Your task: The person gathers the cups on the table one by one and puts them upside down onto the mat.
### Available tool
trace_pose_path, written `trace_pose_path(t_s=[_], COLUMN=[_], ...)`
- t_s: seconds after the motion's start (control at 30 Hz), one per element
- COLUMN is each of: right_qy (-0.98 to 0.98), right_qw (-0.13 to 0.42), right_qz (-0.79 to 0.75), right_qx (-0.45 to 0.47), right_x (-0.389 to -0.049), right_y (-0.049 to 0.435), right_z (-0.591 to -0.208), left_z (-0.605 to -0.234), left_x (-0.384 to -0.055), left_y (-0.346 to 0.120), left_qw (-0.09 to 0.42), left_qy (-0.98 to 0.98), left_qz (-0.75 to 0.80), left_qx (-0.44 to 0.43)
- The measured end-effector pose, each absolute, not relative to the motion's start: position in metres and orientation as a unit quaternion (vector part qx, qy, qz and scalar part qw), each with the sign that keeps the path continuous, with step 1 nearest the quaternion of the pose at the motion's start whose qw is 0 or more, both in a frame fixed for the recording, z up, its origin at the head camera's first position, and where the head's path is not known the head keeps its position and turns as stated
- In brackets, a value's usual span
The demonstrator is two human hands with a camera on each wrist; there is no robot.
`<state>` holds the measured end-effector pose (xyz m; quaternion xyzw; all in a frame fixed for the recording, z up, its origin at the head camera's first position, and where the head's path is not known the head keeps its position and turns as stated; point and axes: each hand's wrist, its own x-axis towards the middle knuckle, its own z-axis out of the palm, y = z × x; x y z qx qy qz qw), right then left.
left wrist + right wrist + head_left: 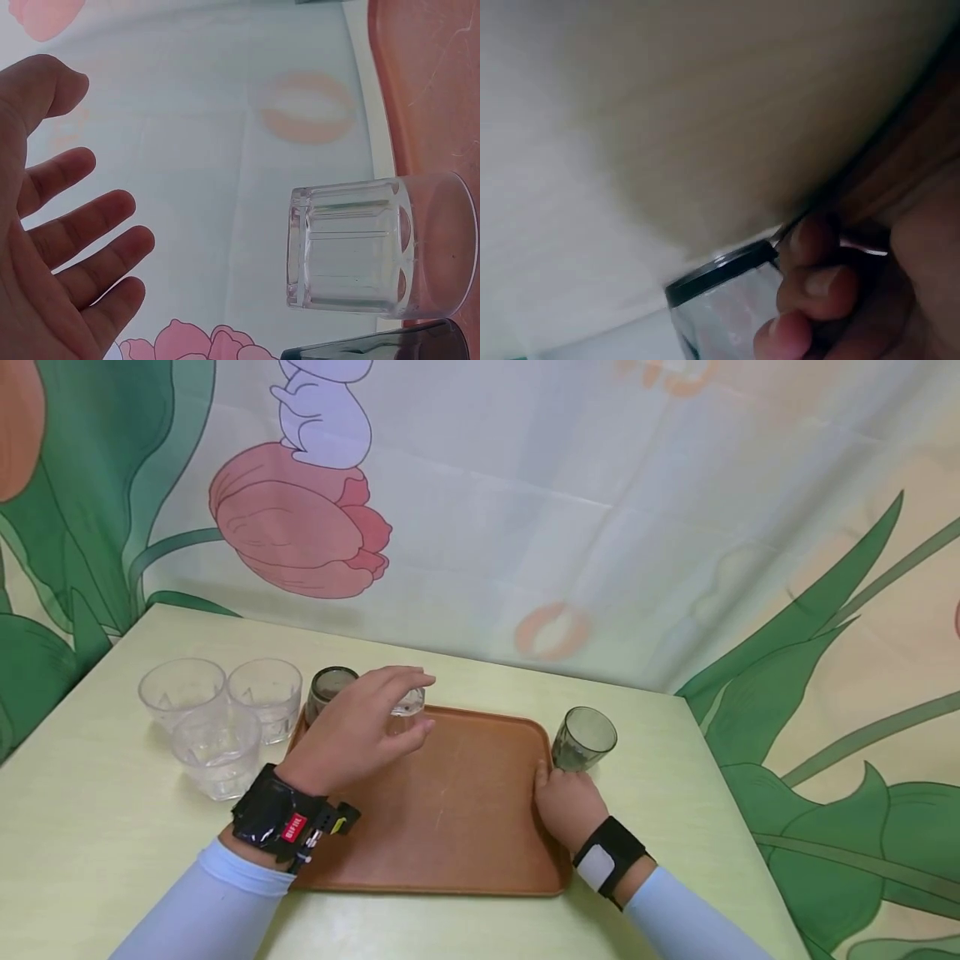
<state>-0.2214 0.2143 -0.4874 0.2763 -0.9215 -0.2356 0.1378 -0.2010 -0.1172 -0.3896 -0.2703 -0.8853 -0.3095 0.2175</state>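
A clear glass [349, 247] stands upside down on the brown tray [450, 810], near its far left corner. Beside it on the tray is a grey glass [327, 683], partly behind my left hand [358, 727]. In the left wrist view that hand is apart from the clear glass, its fingers spread and holding nothing. My right hand [572, 808] grips the tray's right rim, fingers curled at the edge. Just beyond it, a grey-green glass [587, 739] stands on the table close to the tray; in the right wrist view the fingers are very near its dark base.
Three clear glasses stand close together left of the tray: a back left glass [180, 689], a back right glass [266, 693] and a front glass [217, 756]. The pale table [652, 810] ends at a printed curtain [480, 527] behind.
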Motion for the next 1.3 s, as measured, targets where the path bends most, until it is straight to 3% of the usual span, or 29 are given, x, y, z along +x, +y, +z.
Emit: trace_pose_path(t_s=[0.57, 0.9, 1.3], right_qy=[-0.929, -0.932, -0.882], right_qw=[0.193, 0.169, 0.230], right_qz=[-0.114, 0.019, 0.158], right_qx=[0.295, 0.320, 0.380], right_x=[-0.223, -0.217, -0.208], right_y=[0.205, 0.180, 0.172], right_z=[-0.456, -0.409, -0.379], left_z=[-0.385, -0.381, -0.379], left_x=[-0.201, -0.196, -0.191], left_y=[-0.114, -0.113, -0.116], left_qw=[0.238, 0.236, 0.255], left_qy=[-0.880, -0.879, -0.870], left_qz=[-0.299, -0.298, -0.296], left_qx=[-0.282, -0.290, -0.302])
